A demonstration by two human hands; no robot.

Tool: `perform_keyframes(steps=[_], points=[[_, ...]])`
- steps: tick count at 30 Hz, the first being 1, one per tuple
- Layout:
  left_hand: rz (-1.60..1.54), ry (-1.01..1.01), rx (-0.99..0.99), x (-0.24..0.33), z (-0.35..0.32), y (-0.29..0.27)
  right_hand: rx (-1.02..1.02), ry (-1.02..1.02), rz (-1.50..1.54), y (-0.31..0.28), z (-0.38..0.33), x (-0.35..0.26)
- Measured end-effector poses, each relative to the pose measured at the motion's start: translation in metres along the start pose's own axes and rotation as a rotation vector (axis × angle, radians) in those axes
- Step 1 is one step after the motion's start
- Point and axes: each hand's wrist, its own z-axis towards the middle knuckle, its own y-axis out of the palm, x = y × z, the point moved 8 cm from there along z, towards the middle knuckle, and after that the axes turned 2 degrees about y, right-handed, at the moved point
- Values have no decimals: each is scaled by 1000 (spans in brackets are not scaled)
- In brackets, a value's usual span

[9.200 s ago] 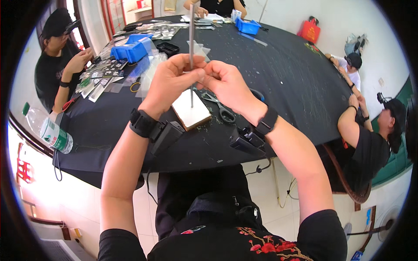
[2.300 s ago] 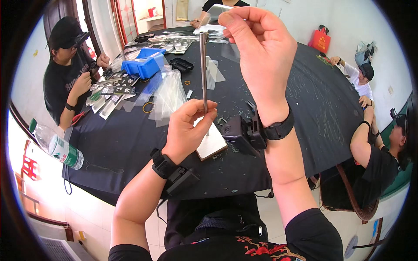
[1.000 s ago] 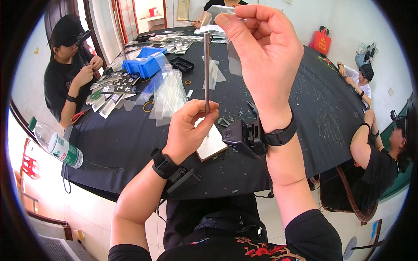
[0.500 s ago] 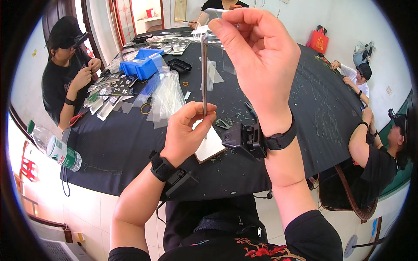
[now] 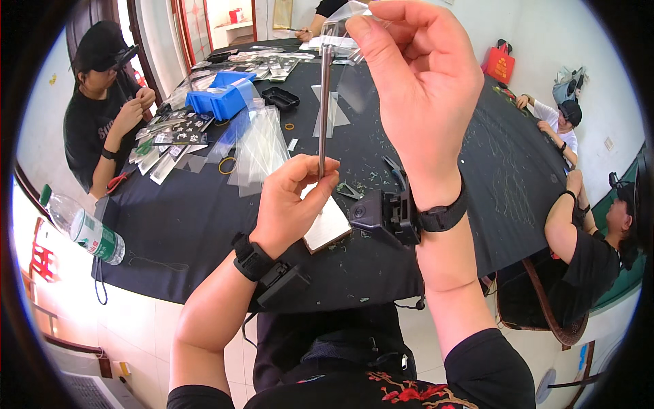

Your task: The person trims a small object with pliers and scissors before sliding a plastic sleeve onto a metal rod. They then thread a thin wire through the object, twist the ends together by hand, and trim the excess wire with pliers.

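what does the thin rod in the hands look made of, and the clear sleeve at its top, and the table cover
Rod: probably metal, going by its smooth grey sheen and straight, even shape. The left hand pinches its lower end.
Sleeve: thin clear plastic film, see-through and glossy, held by the right hand.
Table cover: looks like matte black cloth, dull with no glare, though a soft mat cannot be ruled out.

Black round table (image 5: 204, 225) bears clear sleeves (image 5: 262, 146), blue bin (image 5: 221, 102).

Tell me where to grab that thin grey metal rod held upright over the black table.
Take the thin grey metal rod on its bare middle, coming in from the side with a pinch across its width. It stands vertical; the left hand already pinches the bottom end and the right hand covers the top.
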Motion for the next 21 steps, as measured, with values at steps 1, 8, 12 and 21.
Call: perform_keyframes(steps=[1, 8, 12, 21], points=[[11, 13, 0, 1, 0, 0, 3, 25, 8, -1, -1, 2], [-17, 12, 4, 0, 0, 0, 2, 11, 90, 0, 0, 6], [7, -7, 9, -1, 0, -1, -13, 68, 117, 1, -1, 10], [32, 0, 0, 1, 0, -1, 5, -39, -34, -1, 0, -6]])
